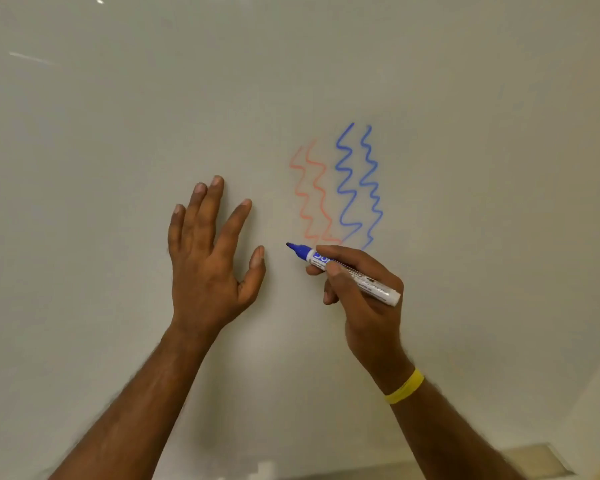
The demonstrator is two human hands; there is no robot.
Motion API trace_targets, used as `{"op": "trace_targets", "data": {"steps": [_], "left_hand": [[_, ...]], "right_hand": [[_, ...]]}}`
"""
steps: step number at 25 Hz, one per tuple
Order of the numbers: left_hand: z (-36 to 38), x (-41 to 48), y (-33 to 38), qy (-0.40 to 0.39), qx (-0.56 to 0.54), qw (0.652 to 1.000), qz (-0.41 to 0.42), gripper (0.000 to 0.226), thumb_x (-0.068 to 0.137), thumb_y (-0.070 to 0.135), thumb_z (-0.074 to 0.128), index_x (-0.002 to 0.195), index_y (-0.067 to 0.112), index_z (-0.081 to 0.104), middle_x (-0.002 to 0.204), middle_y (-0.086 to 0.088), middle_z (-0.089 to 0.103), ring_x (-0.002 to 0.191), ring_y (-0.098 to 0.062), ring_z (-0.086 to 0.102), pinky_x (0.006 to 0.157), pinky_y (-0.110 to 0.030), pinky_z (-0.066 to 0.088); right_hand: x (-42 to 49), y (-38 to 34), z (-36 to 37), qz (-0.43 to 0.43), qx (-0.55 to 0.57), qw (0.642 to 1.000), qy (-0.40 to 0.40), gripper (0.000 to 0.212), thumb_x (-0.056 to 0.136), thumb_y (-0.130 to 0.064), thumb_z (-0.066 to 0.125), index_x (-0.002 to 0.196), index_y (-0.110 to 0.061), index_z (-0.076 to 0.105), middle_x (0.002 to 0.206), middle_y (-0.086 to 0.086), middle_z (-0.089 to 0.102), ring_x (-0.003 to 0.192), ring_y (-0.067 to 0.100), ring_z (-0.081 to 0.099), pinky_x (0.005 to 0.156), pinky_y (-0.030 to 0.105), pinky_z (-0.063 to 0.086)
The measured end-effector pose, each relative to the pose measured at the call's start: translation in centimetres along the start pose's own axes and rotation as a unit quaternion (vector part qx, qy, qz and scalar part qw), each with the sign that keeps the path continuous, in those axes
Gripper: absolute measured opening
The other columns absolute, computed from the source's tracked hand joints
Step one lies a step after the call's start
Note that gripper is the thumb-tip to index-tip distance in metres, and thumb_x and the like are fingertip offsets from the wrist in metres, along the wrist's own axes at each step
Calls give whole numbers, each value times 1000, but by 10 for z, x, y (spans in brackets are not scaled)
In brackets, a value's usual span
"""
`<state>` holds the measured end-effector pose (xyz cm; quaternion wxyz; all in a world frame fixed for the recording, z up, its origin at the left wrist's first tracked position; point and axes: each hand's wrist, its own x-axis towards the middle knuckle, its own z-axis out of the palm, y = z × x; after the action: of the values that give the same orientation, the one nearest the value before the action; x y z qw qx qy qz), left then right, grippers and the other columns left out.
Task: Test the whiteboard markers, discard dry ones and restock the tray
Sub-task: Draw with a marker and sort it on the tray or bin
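Blue marker [343,270] uncapped, label unreadable, pinched in right hand [364,292], left hand [208,251] splayed flat on whiteboard [118,168], holding nothing.

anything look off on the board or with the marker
The red squiggles look pale and thin beside the solid blue squiggles, hinting at a drying red marker. The blue marker in the right hand is uncapped; nothing is damaged.

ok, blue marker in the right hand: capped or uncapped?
Uncapped. The blue marker in the right hand shows its bare dark tip, pointing left, just off the whiteboard. No cap is in view.
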<state>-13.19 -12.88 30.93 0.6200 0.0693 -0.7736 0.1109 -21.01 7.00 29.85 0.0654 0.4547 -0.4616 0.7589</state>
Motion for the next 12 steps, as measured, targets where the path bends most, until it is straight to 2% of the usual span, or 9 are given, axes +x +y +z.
{"op": "trace_targets", "data": {"steps": [3, 5, 8, 12], "left_hand": [[5, 19, -4, 33, 21, 999, -5, 56, 92, 36, 56, 143, 15, 49, 159, -14, 32, 151, -29, 23, 122, -49, 16], [9, 17, -4, 44, 35, 998, -3, 57, 92, 36, 55, 145, 15, 48, 159, -14, 32, 150, -30, 24, 122, -50, 17], [14, 13, -9, 58, 41, 997, 10, 59, 92, 37, 54, 147, 16, 46, 160, -12, 31, 150, -30, 25, 122, -50, 18], [16, 12, -10, 67, 47, 997, 13, 60, 93, 39, 52, 148, 18, 44, 161, -10, 30, 150, -30, 26, 122, -49, 18]], "right_hand": [[29, -11, 14, -145, -131, 981, -14, 22, 90, -13, 64, 111, -10, 71, 103, 0, 74, 91, 12, 70, 78, 27, 54], [47, -11, 22, -216, -196, 957, -5, 25, 90, -6, 66, 114, -3, 70, 105, 5, 72, 95, 14, 68, 82, 29, 55], [63, -6, 31, -256, -235, 937, 21, 28, 91, -6, 65, 118, 2, 68, 109, 10, 71, 99, 18, 67, 85, 32, 55], [55, 6, 27, -277, -252, 927, -11, 26, 93, -9, 64, 117, 0, 69, 109, 9, 71, 99, 20, 68, 80, 39, 56]]}}
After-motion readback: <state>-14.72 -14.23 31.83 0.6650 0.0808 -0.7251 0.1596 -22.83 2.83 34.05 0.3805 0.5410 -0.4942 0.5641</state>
